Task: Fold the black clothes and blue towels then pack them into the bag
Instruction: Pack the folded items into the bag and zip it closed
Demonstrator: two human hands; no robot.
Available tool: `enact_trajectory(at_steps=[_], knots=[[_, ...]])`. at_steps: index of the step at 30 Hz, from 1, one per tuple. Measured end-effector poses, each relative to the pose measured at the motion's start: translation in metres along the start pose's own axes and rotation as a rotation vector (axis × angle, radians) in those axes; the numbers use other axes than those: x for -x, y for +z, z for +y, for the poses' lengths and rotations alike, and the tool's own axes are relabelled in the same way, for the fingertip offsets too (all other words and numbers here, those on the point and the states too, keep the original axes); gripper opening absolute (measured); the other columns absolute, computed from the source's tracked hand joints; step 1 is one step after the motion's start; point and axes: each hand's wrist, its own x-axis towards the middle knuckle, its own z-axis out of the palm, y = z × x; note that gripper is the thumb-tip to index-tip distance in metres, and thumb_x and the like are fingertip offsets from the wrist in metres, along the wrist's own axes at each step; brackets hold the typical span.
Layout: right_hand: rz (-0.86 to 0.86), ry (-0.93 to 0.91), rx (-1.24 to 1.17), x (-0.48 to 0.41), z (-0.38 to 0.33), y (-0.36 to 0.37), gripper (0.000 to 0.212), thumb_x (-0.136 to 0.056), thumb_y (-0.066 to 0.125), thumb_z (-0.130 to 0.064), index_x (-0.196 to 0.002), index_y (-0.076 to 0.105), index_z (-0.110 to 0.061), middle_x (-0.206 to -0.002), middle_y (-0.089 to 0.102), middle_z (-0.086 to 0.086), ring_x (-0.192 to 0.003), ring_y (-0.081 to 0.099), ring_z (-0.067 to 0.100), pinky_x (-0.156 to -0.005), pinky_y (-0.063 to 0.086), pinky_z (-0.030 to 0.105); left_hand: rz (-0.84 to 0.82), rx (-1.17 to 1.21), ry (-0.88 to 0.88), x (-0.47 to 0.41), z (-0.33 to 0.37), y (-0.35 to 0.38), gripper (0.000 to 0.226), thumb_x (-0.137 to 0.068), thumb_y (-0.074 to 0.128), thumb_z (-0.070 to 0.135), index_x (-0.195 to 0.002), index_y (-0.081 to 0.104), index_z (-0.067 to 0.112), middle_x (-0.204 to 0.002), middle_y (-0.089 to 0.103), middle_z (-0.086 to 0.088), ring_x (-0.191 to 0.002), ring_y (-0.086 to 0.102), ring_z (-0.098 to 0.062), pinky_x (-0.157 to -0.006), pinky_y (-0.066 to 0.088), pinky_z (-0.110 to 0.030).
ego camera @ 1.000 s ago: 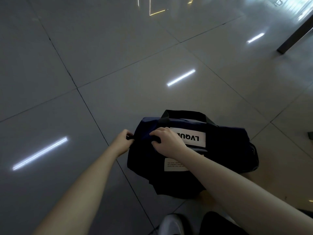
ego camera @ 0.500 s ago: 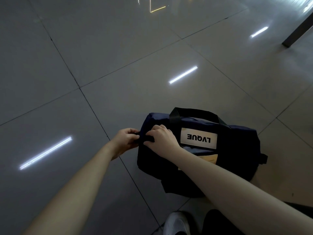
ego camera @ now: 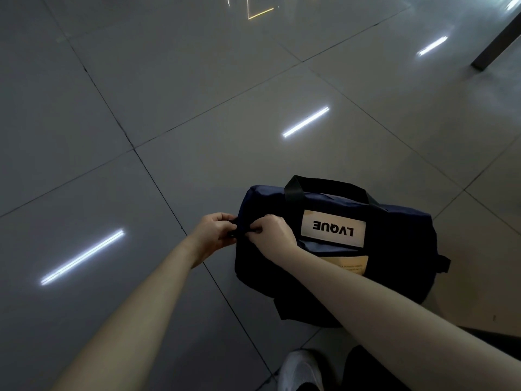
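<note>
A dark navy duffel bag [ego camera: 394, 249] with black handles and a white "LVQUE" label lies on the tiled floor at lower right. It looks full and closed; no black clothes or blue towels show. My left hand [ego camera: 212, 235] grips a small black tab at the bag's left end. My right hand [ego camera: 272, 231] pinches the fabric or zip right beside it, fingertips almost touching the left hand. What exactly the fingers hold is hidden by the dim light.
Glossy grey floor tiles [ego camera: 141, 94] with light reflections surround the bag. A dark furniture leg [ego camera: 496, 43] stands at the far right. My white shoe [ego camera: 300, 371] and dark trouser leg [ego camera: 375, 371] are at the bottom edge.
The view shifted so the bag sits a little further right. Both hands stayed pinched together at the bag's left end, working closer to each other.
</note>
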Motion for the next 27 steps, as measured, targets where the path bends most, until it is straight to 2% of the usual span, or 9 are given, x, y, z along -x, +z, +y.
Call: enact_trajectory(at_steps=[3, 7, 11, 13, 18, 21, 24, 27], knots=[[-0.016, 0.009, -0.110, -0.001, -0.002, -0.002, 0.017, -0.087, 0.065, -0.023, -0.097, 0.074, -0.013, -0.093, 0.071, 0.003, -0.083, 0.063, 0.018, -0.074, 0.053, 0.033, 0.007, -0.011, -0.004, 0.001, 0.001, 0.000, 0.018, -0.092, 0.042, -0.006, -0.094, 0.055, 0.006, -0.089, 0.061, -0.011, -0.079, 0.060, -0.020, -0.066, 0.049, -0.029], [-0.034, 0.024, -0.118, -0.002, -0.003, -0.004, 0.016, -0.086, 0.068, -0.022, -0.097, 0.072, -0.012, -0.096, 0.070, 0.002, -0.084, 0.062, 0.015, -0.076, 0.053, 0.032, -0.012, -0.047, -0.016, 0.004, 0.000, -0.001, 0.019, -0.094, 0.040, -0.005, -0.097, 0.055, 0.006, -0.092, 0.061, -0.011, -0.080, 0.060, -0.022, -0.067, 0.051, -0.030], [-0.064, 0.086, -0.176, -0.003, -0.004, -0.005, 0.040, -0.085, 0.069, -0.020, -0.122, 0.058, -0.011, -0.108, 0.064, 0.004, -0.099, 0.059, 0.019, -0.086, 0.050, 0.031, -0.033, -0.089, -0.006, 0.005, -0.001, 0.000, 0.020, -0.094, 0.041, -0.004, -0.106, 0.055, 0.003, -0.097, 0.062, -0.012, -0.086, 0.061, -0.024, -0.074, 0.053, -0.033], [-0.079, 0.095, -0.204, -0.004, -0.004, -0.005, 0.045, -0.084, 0.070, -0.021, -0.125, 0.056, -0.012, -0.108, 0.065, 0.005, -0.100, 0.060, 0.019, -0.085, 0.049, 0.030, -0.030, -0.098, 0.001, 0.006, 0.000, 0.002, 0.020, -0.094, 0.041, -0.004, -0.108, 0.054, 0.002, -0.097, 0.061, -0.012, -0.085, 0.061, -0.023, -0.073, 0.054, -0.032], [-0.040, 0.135, -0.280, -0.008, -0.006, -0.005, 0.026, -0.085, 0.070, -0.025, -0.106, 0.067, -0.010, -0.094, 0.066, 0.002, -0.086, 0.060, 0.014, -0.078, 0.049, 0.027, -0.029, -0.133, 0.006, 0.007, 0.000, 0.003, 0.022, -0.095, 0.042, -0.003, -0.113, 0.053, 0.001, -0.099, 0.061, -0.013, -0.085, 0.062, -0.022, -0.070, 0.054, -0.029], [-0.020, 0.143, -0.242, -0.008, -0.011, -0.005, 0.014, -0.086, 0.065, -0.019, -0.092, 0.067, -0.007, -0.082, 0.063, 0.002, -0.079, 0.059, 0.015, -0.072, 0.048, 0.029, -0.018, -0.152, 0.017, 0.008, -0.001, 0.004, 0.021, -0.096, 0.045, 0.000, -0.115, 0.053, 0.000, -0.102, 0.061, -0.013, -0.085, 0.062, -0.021, -0.064, 0.056, -0.024], [0.005, 0.140, -0.208, -0.006, -0.014, -0.008, 0.015, -0.085, 0.062, -0.015, -0.086, 0.066, -0.001, -0.084, 0.068, 0.012, -0.075, 0.060, 0.021, -0.067, 0.048, 0.030, 0.007, -0.172, 0.032, 0.007, -0.003, 0.006, 0.022, -0.096, 0.050, 0.006, -0.117, 0.051, 0.000, -0.109, 0.060, -0.015, -0.089, 0.062, -0.022, -0.066, 0.056, -0.024], [-0.007, 0.123, -0.145, -0.005, -0.013, -0.012, 0.013, -0.085, 0.062, -0.015, -0.084, 0.068, -0.004, -0.084, 0.069, 0.010, -0.078, 0.064, 0.023, -0.068, 0.050, 0.031, 0.059, -0.213, 0.052, 0.005, -0.004, 0.008, 0.024, -0.095, 0.054, 0.009, -0.116, 0.050, -0.001, -0.113, 0.057, -0.017, -0.089, 0.060, -0.020, -0.068, 0.054, -0.025]])
